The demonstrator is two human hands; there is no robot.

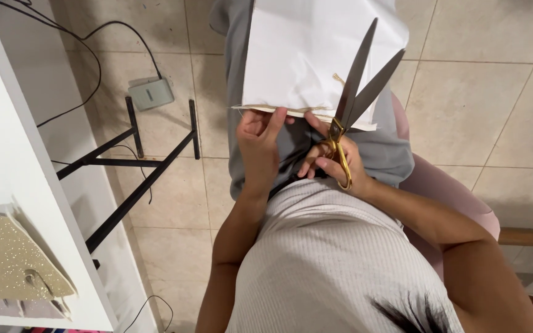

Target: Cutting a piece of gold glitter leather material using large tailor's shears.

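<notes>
Seen from above, we sit on a pink chair [445,185] with a sheet of white cloth [303,55] spread across our lap, at twelve o'clock from our hands. Our left hand [259,145] pinches the cloth's near edge, thumb and fingers [276,120] closed on the hem; this grip appears to keep the edge taut and flat so that the blades can meet it cleanly. Our right hand [334,163] holds a pair of scissors [356,92], its fingers closed through and around the gold handles, which lie at six o'clock from the pivot. The dark blades are partly open in a narrow V and point toward one o'clock, lying over the cloth's right part; we judge this angle to follow the natural line of the wrist. A short loose thread [338,79] shows on the cloth just beside the blades, at nine o'clock from them. The two hands are near each other, with the hem running between them.

At nine o'clock from the lap, a white table [26,185] stands on a black metal frame [137,160]. A grey foot pedal [150,94] with a black cable [87,55] rests on the tiled floor [482,111] beyond the frame. On the table's near corner lies a glittery gold piece [7,259], perhaps a pouch; we cannot tell whether it holds anything. No open container shows elsewhere.
</notes>
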